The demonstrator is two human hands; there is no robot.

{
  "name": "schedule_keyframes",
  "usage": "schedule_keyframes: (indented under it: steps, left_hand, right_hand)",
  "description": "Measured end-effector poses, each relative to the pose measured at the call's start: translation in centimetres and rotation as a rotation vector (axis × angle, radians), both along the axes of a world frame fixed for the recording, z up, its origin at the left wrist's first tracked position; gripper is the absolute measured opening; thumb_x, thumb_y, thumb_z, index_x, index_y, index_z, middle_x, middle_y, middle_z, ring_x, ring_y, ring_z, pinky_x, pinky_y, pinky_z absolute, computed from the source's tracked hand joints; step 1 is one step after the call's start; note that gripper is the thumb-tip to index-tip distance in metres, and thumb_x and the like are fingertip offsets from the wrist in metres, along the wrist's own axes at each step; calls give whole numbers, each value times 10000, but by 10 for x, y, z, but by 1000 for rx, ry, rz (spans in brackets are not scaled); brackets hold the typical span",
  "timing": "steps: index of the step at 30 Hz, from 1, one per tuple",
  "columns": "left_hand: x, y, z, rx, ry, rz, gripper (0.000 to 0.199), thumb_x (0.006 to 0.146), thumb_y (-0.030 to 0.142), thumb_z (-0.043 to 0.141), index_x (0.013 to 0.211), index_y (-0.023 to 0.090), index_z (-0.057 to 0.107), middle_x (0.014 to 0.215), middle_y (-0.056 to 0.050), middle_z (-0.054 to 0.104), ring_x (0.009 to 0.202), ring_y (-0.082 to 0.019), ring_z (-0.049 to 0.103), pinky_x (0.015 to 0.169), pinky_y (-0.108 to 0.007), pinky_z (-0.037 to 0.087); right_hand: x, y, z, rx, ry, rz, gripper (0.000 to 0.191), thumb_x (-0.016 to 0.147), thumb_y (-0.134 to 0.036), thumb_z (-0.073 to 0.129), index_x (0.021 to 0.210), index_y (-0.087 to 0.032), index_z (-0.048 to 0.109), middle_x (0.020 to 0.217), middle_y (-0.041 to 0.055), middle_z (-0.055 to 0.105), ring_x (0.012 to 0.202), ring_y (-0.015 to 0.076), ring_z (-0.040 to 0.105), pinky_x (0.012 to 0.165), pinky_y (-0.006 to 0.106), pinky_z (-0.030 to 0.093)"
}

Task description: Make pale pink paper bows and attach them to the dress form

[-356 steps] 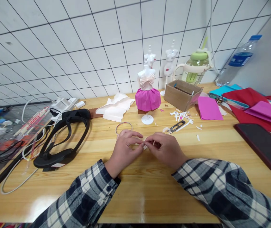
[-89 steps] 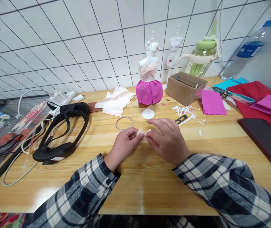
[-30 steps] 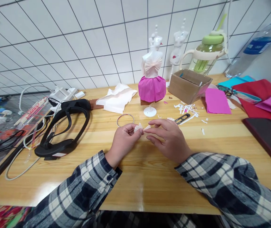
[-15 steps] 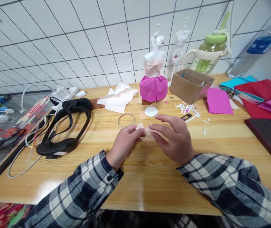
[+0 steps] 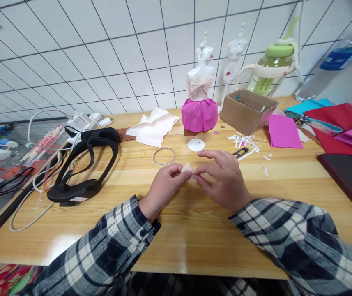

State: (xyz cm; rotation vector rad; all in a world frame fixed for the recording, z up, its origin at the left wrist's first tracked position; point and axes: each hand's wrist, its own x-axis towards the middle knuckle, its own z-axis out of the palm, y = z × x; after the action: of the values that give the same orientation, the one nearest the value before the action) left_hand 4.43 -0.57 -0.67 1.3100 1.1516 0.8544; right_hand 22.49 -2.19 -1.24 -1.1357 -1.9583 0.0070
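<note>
My left hand [image 5: 164, 185] pinches a small pale pink paper piece [image 5: 187, 167] between thumb and forefinger. Touching its right end are the closed thumb and forefinger of my right hand [image 5: 223, 179]; little of the paper shows there. Behind my hands stands a white mannequin [image 5: 201, 78] on a round base, with a pale pleated bow on its chest and a magenta paper skirt [image 5: 199, 115]. A thin ring [image 5: 164, 156] lies just beyond my left hand.
Crumpled pale paper [image 5: 154, 126] and a black headset strap [image 5: 85, 164] lie left. Rightward are a cardboard box [image 5: 246, 111], paper scraps [image 5: 244, 142], a small black tool [image 5: 240, 153], a green-lidded jug [image 5: 271, 68], coloured sheets [image 5: 285, 131] and a dark phone [image 5: 350, 181].
My right hand has moved slightly left and its thumb and forefinger have closed on the paper's right end. The paper's right part is now mostly covered. My left hand has shifted slightly right.
</note>
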Motion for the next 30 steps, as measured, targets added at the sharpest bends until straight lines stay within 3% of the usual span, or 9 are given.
schedule_keyframes:
  steps: [8, 13, 15, 19, 24, 30]
  left_hand:
    - [0, -2, 2, 124, 100, -12, 227, 769, 376, 694, 753, 151, 669, 748, -15, 641, 713, -143, 556, 698, -258, 440]
    - [-1, 0, 6, 197, 173, -70, 236, 779, 370, 682, 727, 140, 686, 760, -36, 655, 733, -152, 572, 707, -262, 444]
    - [-1, 1, 6, 189, 168, -94, 234, 765, 369, 696, 752, 135, 692, 770, -43, 672, 733, -157, 583, 707, -265, 451]
    - [0, 1, 5, 100, 143, -75, 239, 742, 355, 714, 835, 136, 704, 793, -37, 701, 719, -156, 594, 679, -256, 452]
    - [-1, 1, 5, 82, 155, -50, 246, 754, 377, 693, 770, 131, 690, 696, -9, 654, 647, -129, 538, 618, -236, 399]
    - [-3, 0, 8, 56, 88, -159, 260, 757, 379, 684, 773, 121, 661, 691, 4, 611, 648, -118, 507, 621, -227, 391]
  right_hand:
    - [-4, 5, -5, -210, 270, 63, 142, 766, -217, 672, 819, -215, 540, 1068, 79, 650, 1036, 231, 599, 914, 392, 445]
    - [-4, 8, -8, -572, 526, 209, 188, 780, -237, 638, 919, -215, 513, 856, 27, 638, 837, 179, 623, 762, 320, 499]
    - [-4, 9, -9, -650, 599, 244, 232, 765, -239, 649, 948, -211, 509, 813, 11, 622, 775, 158, 610, 703, 290, 493]
    - [-4, 10, -9, -687, 661, 233, 218, 760, -266, 659, 924, -210, 526, 791, 0, 598, 680, 131, 548, 600, 259, 447]
    - [-4, 7, -6, -711, 588, 177, 162, 775, -320, 656, 846, -210, 562, 699, -17, 547, 597, 118, 480, 498, 236, 359]
    - [-2, 4, -5, -709, 489, 160, 120, 771, -275, 644, 764, -202, 548, 685, -21, 568, 529, 94, 441, 485, 236, 344]
